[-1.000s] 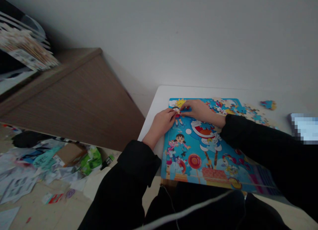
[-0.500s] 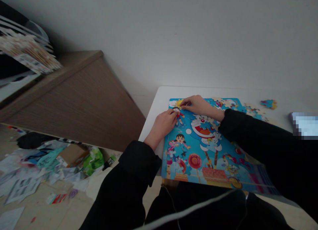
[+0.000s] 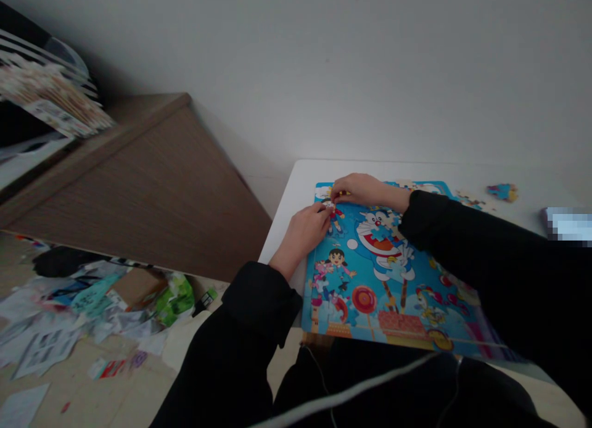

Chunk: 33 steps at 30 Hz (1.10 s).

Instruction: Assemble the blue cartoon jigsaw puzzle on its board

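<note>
A blue cartoon jigsaw puzzle (image 3: 361, 255) lies in its tray on a white table, mostly filled in, with a few loose pieces (image 3: 382, 232) lying on its middle. My left hand (image 3: 306, 227) reaches over the puzzle's left edge, fingers drawn together, with the fingertips down on the upper-left picture of a figure in red. Close beside them, the thumb and fingers of my right hand (image 3: 358, 189) are pinched at the same upper-left spot. Whatever lies between the fingertips of either hand is too small and hidden to make out.
Loose puzzle pieces (image 3: 470, 200) lie beyond the tray's right edge, and a small joined cluster (image 3: 503, 192) is farther right. A blurred-out device (image 3: 571, 223) is at the far right. A brown cabinet (image 3: 152, 187) stands left, above a littered floor (image 3: 106, 298). A pale cable (image 3: 351, 391) crosses my lap.
My right hand has shifted slightly left and its fingers have come down closer to my left fingertips. The right sleeve moved left with it. My left hand stays nearly in place.
</note>
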Motion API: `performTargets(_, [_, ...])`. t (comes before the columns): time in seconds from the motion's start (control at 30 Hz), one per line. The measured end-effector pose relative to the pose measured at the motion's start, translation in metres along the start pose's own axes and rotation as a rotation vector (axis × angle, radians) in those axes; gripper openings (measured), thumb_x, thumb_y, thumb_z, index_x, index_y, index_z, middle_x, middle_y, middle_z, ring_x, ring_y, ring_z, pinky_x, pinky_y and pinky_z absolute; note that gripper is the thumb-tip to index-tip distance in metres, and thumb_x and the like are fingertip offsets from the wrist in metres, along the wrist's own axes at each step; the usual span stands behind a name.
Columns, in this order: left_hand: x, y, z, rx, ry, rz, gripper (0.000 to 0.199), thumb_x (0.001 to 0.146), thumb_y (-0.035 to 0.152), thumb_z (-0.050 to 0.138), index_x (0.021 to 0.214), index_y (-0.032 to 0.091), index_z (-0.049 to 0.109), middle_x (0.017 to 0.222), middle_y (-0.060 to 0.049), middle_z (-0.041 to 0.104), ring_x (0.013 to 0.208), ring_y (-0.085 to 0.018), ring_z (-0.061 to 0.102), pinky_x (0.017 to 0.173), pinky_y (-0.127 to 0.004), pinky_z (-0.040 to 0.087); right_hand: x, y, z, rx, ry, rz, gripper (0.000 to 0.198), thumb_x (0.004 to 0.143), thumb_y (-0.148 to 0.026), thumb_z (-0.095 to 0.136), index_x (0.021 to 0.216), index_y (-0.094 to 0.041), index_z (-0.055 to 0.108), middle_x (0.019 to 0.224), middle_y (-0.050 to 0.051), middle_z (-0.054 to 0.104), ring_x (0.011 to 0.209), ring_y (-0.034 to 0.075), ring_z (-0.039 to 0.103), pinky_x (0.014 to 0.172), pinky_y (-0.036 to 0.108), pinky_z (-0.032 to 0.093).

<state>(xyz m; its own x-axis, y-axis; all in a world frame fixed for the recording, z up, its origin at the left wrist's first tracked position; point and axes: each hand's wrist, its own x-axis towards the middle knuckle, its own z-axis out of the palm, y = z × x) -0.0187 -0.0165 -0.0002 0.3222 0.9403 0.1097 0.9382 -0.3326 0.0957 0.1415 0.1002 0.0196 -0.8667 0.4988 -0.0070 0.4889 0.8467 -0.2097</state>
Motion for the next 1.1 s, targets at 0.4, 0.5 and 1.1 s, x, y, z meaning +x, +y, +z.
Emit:
performTargets(0.4, [0.0, 0.001, -0.001, -0.004, -0.005, 0.002, 0.029, 0.095, 0.023, 0.043, 0.114, 0.015, 0.063, 0.111, -0.01, 0.064, 0.099, -0.022, 0.062, 0.083, -0.033, 0.05, -0.004, -0.002, 0.006, -0.187, -0.051, -0.132, 0.035, 0.098, -0.033, 0.027, 0.106, -0.014, 0.055, 0.107, 0.014, 0.06, 0.089, 0.021, 0.057, 0.06, 0.029, 0.037])
performTargets(0.5, [0.0, 0.001, -0.001, -0.011, 0.0, 0.0, 0.03, 0.094, 0.023, 0.044, 0.118, 0.015, 0.062, 0.113, -0.01, 0.064, 0.1, -0.022, 0.062, 0.084, -0.034, 0.05, -0.012, 0.001, 0.006, -0.141, -0.029, -0.122, 0.038, 0.098, -0.036, 0.023, 0.105, -0.014, 0.053, 0.105, 0.014, 0.059, 0.083, 0.02, 0.056, 0.06, 0.029, 0.038])
performTargets(1.1, [0.008, -0.018, 0.022, -0.229, 0.25, -0.005, 0.015, 0.089, 0.025, 0.049, 0.097, 0.02, 0.061, 0.101, -0.007, 0.061, 0.099, -0.023, 0.054, 0.092, -0.041, 0.046, -0.183, 0.078, -0.07, -0.024, 0.216, 0.656, 0.038, 0.083, -0.037, 0.048, 0.118, -0.023, 0.053, 0.079, 0.006, 0.069, 0.067, 0.022, 0.06, 0.064, 0.036, 0.041])
